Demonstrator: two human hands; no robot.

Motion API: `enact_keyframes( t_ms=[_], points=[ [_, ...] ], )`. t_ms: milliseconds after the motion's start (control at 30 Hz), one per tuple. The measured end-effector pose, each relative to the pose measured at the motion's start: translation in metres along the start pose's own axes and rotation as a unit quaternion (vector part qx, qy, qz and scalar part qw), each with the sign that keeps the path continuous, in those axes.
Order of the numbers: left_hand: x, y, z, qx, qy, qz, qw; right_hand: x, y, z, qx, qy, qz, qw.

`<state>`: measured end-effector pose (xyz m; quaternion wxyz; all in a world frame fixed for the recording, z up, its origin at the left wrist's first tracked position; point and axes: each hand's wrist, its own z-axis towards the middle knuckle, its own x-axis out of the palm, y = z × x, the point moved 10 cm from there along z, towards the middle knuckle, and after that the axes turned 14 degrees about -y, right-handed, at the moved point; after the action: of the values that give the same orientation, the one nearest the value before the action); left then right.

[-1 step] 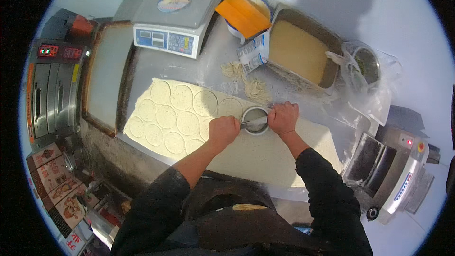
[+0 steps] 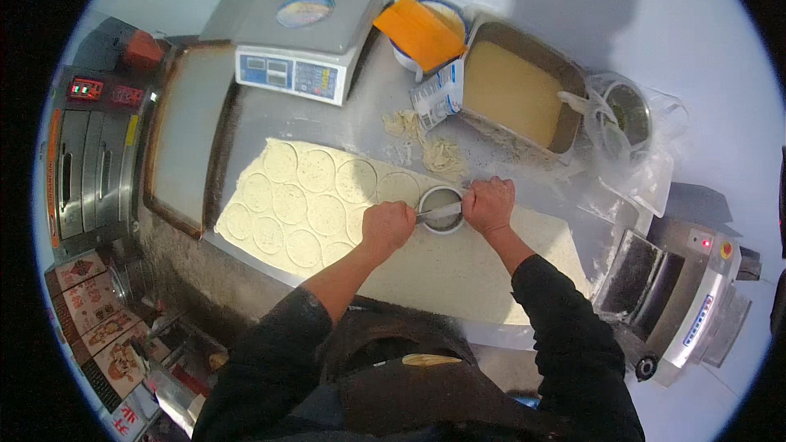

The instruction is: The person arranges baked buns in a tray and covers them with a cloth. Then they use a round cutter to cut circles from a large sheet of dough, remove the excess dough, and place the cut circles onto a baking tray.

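A pale dough sheet [image 2: 458, 266] lies on the steel table [image 2: 270, 119], its left part marked with several cut rounds [image 2: 315, 172]. A round metal ring cutter [image 2: 443, 211] with a bar handle across its top stands on the dough just right of those rounds. My left hand [image 2: 387, 225] grips the left end of the handle. My right hand [image 2: 489, 205] grips the right end. Both hands press down on the cutter, and the dough inside the ring is partly hidden by the bar.
Dough scraps [image 2: 442, 155] lie behind the cutter. At the back stand a digital scale [image 2: 307, 33], an orange card over a bowl [image 2: 417, 29], a small carton [image 2: 438, 94] and a deep pan of beige mix [image 2: 512, 90]. An empty tray [image 2: 184, 131] is at left, a machine [image 2: 679, 295] at right.
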<state>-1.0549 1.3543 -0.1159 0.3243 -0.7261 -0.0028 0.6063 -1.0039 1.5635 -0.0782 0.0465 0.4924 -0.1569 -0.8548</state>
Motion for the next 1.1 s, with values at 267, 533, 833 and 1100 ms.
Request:
enact_keyframes(
  t_ms=[267, 533, 833, 1100],
  points=[
    [-0.029, -0.007, -0.064, -0.085, -0.004, -0.049, 0.995, -0.070, 0.039, -0.010, -0.037, -0.055, 0.040, 0.997],
    [-0.038, 0.053, -0.127, -0.122, -0.058, -0.016, 0.991, -0.024, 0.102, -0.036, -0.048, 0.029, 0.069, 0.996],
    [-0.033, 0.067, -0.114, -0.137, -0.101, -0.022, 0.985, -0.007, 0.097, -0.028, -0.032, 0.053, 0.038, 0.997],
    [-0.032, 0.070, -0.098, -0.161, -0.039, -0.017, 0.986, 0.003, 0.090, -0.027, -0.012, 0.064, 0.016, 0.998]
  ],
)
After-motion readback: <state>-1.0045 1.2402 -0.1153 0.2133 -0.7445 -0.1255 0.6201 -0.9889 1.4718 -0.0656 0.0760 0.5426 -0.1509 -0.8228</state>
